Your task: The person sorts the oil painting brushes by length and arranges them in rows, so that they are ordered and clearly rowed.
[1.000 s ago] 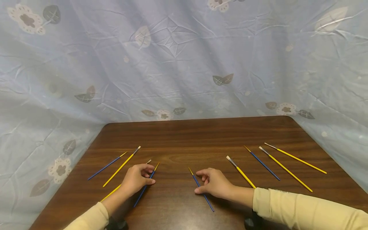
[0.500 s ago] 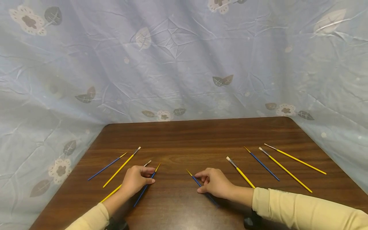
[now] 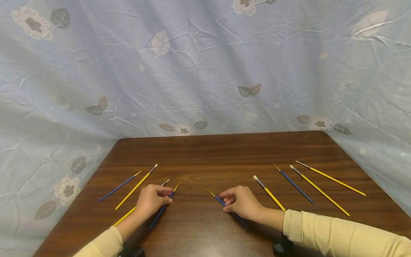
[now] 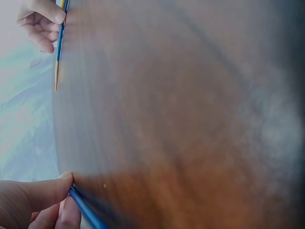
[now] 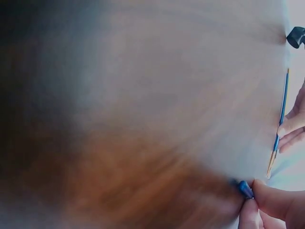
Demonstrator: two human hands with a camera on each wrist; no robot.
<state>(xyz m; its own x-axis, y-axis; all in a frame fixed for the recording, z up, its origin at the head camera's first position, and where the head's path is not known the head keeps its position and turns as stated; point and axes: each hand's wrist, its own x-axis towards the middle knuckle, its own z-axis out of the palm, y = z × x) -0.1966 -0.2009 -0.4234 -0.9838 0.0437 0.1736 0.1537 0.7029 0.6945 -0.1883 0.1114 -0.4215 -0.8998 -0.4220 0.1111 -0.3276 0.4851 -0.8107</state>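
Observation:
My left hand (image 3: 151, 201) pinches a blue paintbrush (image 3: 157, 218) between thumb and fingers, low over the table. The yellow tip of that brush points away from me. To the right, my right hand (image 3: 242, 203) pinches a second blue paintbrush (image 3: 239, 219), its tip slanting up and left. The left wrist view shows the thumb and fingers (image 4: 47, 195) on the blue handle (image 4: 88, 210). In the right wrist view the thumb and a finger grip the other blue handle (image 5: 246, 189). A yellow paintbrush (image 3: 124, 216) lies partly hidden behind my left hand and forearm.
On the brown table (image 3: 205, 153), a blue paintbrush (image 3: 117, 188) and a yellow one (image 3: 135, 189) lie at left. At right lie a thick yellow paintbrush (image 3: 273, 197), a blue one (image 3: 295, 185) and two thinner yellow ones (image 3: 324, 194). A patterned curtain (image 3: 205, 71) surrounds the table.
The brush in my right hand has turned: its tip has swung left and its handle end right. My right hand has shifted slightly right. My left hand and its brush have barely moved.

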